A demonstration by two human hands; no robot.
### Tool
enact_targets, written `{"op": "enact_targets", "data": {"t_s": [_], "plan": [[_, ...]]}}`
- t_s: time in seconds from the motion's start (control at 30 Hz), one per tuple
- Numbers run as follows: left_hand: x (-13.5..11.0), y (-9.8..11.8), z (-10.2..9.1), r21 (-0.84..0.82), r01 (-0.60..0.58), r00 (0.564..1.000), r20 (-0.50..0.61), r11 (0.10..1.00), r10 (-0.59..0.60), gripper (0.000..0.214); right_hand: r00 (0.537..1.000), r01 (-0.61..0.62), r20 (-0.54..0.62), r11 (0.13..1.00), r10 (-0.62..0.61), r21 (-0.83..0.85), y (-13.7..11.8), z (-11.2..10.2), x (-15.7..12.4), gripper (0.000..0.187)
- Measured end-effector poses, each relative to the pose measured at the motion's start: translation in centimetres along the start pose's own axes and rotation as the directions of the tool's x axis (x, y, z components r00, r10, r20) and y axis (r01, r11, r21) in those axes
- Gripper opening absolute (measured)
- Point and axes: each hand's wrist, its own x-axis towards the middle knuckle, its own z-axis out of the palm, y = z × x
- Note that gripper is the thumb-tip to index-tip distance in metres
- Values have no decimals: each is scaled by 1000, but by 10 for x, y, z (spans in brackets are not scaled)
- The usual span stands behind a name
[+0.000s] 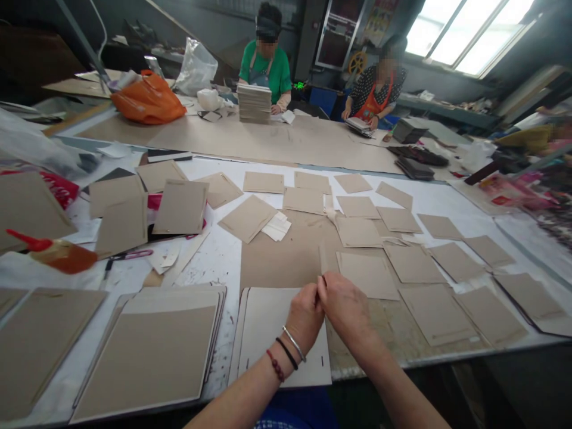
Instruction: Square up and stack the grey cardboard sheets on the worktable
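My left hand (304, 314) and my right hand (345, 307) meet knuckle to knuckle over the near table edge. Both are closed in a pinch on a narrow grey cardboard strip (322, 259) that stands up between them. Under my hands lies a white card sheet (272, 333), partly on a large brown board (281, 256). My left wrist wears bracelets. A stack of large grey boards (152, 351) lies to the left of the hands.
Several small grey cardboard squares (413, 262) are spread over the table ahead and right. A glue bottle with a red tip (56, 253) lies at left, near scissors (127, 256). Two people work at the far table, beside a card stack (254, 102) and an orange bag (147, 98).
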Motion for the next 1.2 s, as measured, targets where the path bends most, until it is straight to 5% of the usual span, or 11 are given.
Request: {"op": "enact_targets", "data": {"t_s": [0.13, 0.27, 0.37, 0.57, 0.8, 1.0, 1.2], "plan": [[-30, -22, -39, 137, -163, 962, 240, 977, 127, 24, 972, -83, -231, 981, 41, -177, 26, -6, -13, 19], [-87, -72, -81, 427, -374, 769, 639, 823, 19, 94, 899, -305, -352, 949, 261, -76, 69, -12, -32, 20], [-118, -107, -88, 489, -492, 697, 717, 720, -11, 95, 843, -362, -368, 920, 392, 151, 92, -13, -49, 24], [-126, -136, -80, 486, -608, 746, 620, 627, 243, 78, 781, -411, -233, 758, 579, 507, 107, -8, -74, 33], [-120, -147, -80, 510, -705, 708, 547, 494, 447, 62, 753, -340, -160, 585, 639, 736, 124, 16, -88, 41], [-84, -151, -66, 496, -660, 731, 596, 563, 332, 63, 748, -339, -36, 427, 663, 839, 127, 23, -90, 41], [-55, -134, -70, 402, -498, 746, 651, 768, 142, 56, 815, -344, 104, 331, 571, 879, 125, 38, -84, 38]]}}
